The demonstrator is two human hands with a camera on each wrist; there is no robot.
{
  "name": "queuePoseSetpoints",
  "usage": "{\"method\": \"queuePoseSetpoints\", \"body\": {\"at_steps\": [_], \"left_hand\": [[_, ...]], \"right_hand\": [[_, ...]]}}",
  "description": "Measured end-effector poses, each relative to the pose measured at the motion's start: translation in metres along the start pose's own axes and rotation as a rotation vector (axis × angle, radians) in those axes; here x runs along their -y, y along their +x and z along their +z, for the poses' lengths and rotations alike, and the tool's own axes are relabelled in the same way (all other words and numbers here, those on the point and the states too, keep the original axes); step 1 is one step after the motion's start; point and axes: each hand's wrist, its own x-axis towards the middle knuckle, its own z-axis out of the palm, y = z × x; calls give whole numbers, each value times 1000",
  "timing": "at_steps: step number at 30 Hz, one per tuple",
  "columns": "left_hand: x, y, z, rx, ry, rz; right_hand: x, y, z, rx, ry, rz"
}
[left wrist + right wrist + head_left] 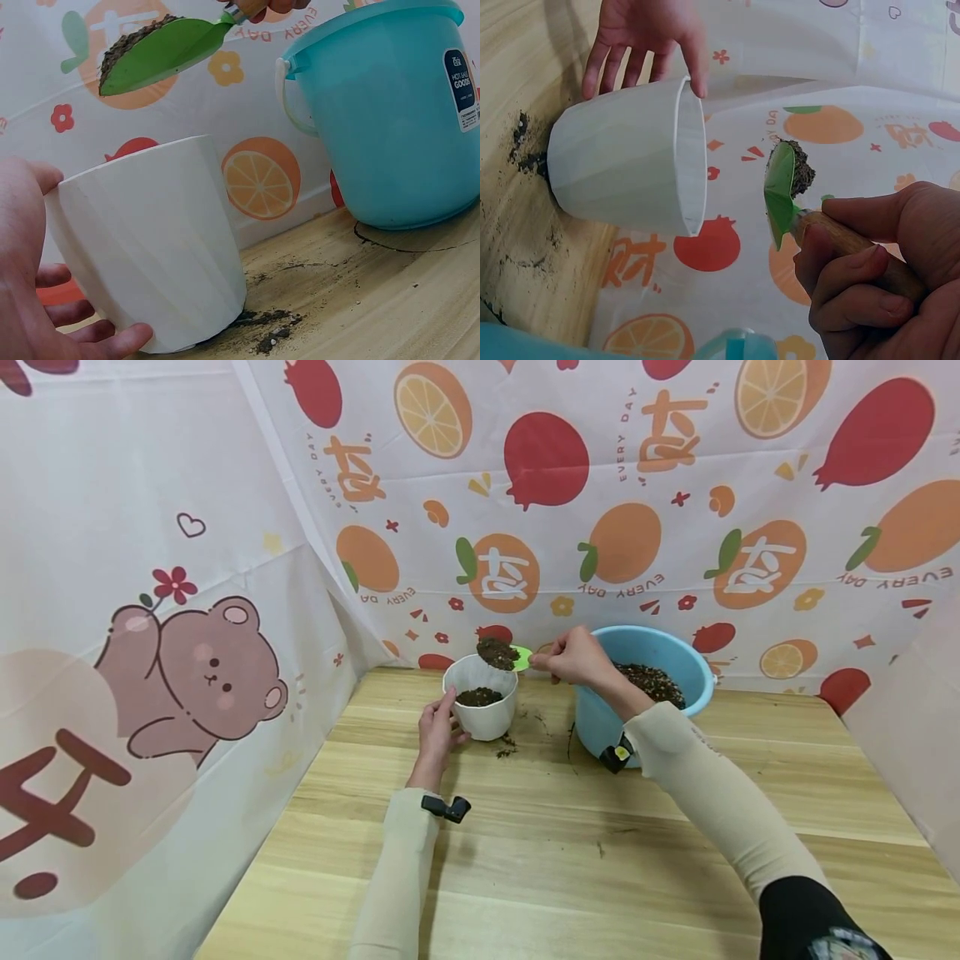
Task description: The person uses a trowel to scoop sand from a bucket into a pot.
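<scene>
A white flower pot [486, 718] stands on the table with dark soil [478, 697] in its bottom. My left hand [437, 731] holds the pot's left side, thumb at the rim and fingers round the lower wall. In my right hand [573, 657] is the wooden handle [855, 255] of a green hand trowel [169, 54], gripped with curled fingers. Heaped with soil [498, 653], the trowel hangs above the pot's rim, apart from it. Under my right forearm stands a light blue bucket [382, 120] holding more soil [651, 683].
Crumbs of spilled soil [274, 326] lie on the wooden table [525, 860] beside the pot. Fruit-printed cloth [480, 485] hangs close behind the pot and bucket. Another cloth with a bear print [210, 668] borders the table's left edge.
</scene>
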Motion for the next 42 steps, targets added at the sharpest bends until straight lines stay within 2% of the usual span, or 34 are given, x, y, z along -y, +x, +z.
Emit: {"method": "queuePoseSetpoints", "body": {"at_steps": [11,23,32,42], "left_hand": [[-1,-1,0,2,-5,-1],[0,-1,1,3,-8,-3],[-1,-1,1,6,-4,5],[-3,3,-1,35,-18,-32]], "right_hand": [[-3,4,17,13,19,-52],[-3,12,36,25,-15,29],[-3,17,47,29,-39,28],[0,21,56,57,-61,111]]}}
